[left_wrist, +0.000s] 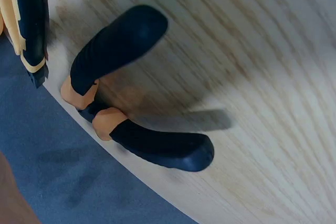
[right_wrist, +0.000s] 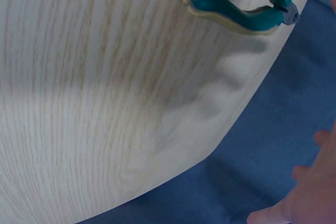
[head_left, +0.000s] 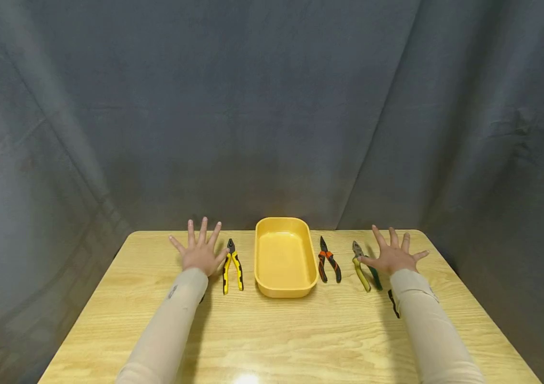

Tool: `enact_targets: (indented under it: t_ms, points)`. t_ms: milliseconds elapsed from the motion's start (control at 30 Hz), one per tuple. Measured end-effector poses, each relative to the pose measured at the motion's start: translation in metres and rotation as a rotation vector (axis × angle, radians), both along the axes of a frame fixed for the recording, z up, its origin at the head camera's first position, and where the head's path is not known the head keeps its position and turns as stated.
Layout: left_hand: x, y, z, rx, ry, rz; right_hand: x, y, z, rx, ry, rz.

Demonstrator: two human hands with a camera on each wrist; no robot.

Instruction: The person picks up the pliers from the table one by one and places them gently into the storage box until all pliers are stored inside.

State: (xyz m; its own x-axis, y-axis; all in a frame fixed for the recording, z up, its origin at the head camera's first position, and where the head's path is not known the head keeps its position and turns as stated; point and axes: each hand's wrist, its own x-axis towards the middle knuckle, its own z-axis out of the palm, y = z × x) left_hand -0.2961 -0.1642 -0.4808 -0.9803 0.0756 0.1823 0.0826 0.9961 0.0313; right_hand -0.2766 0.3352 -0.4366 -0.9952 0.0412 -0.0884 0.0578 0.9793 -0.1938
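Observation:
Both hands hover over the far half of the table, fingers spread and nothing held. My left hand (head_left: 200,257) is beside yellow-and-black pliers (head_left: 226,274), its thumb overlapping them in the head view. Beneath the left wrist camera lie black-handled pliers (left_wrist: 163,142) with orange near the joint, their handles apart; the left arm mostly hides them from the head. My right hand (head_left: 395,258) is by pliers with one yellow-green and one dark green handle (head_left: 361,274), the thumb overlapping them. In the right wrist view, teal-handled pliers (right_wrist: 236,17) lie near the table edge.
A yellow plastic tray (head_left: 286,292) sits at the middle of the wooden table (head_left: 272,333), near its far edge. Right of it lie orange-and-black pliers (head_left: 322,266). A black curved piece (head_left: 393,304) shows beside the right sleeve. Grey cloth (head_left: 253,106) hangs behind and at both sides.

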Motion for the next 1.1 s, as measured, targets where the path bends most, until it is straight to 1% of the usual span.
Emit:
enact_targets:
  t_ms: [133, 267, 433, 667, 1100]
  points:
    - [0.001, 0.001, 0.0, 0.003, -0.022, 0.0, 0.002, -0.003, -0.003, 0.009, -0.002, 0.007]
    - [0.002, 0.001, 0.003, 0.013, -0.05, 0.001, 0.004, -0.008, -0.006, -0.002, -0.001, 0.006]
    - [0.003, 0.0, 0.006, 0.0, -0.064, 0.003, 0.002, -0.012, -0.009, -0.015, 0.001, 0.006]
    - [0.001, -0.003, 0.006, -0.005, -0.057, 0.01, -0.004, -0.016, -0.01, -0.025, 0.025, 0.016]
    - [0.001, -0.007, 0.005, 0.011, -0.046, 0.001, -0.007, -0.022, -0.008, -0.043, 0.04, 0.018]
